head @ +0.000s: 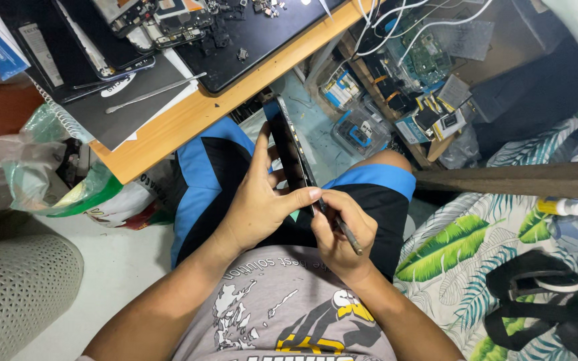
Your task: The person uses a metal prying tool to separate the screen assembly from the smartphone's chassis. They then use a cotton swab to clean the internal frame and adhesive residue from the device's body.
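My left hand grips a dark smartphone held edge-up over my lap, thumb pressed on its near edge and fingers behind it. Against the phone's lower edge, my right hand pinches a thin dark metal prying tool. Both hands touch at the phone's bottom corner. I sit with blue and black shorts below the hands.
A wooden table edge lies upper left with a dark mat, opened phones, small parts and a metal spudger. Boxes of parts and cables fill the floor ahead. A plastic bag hangs left; a leaf-print cloth lies right.
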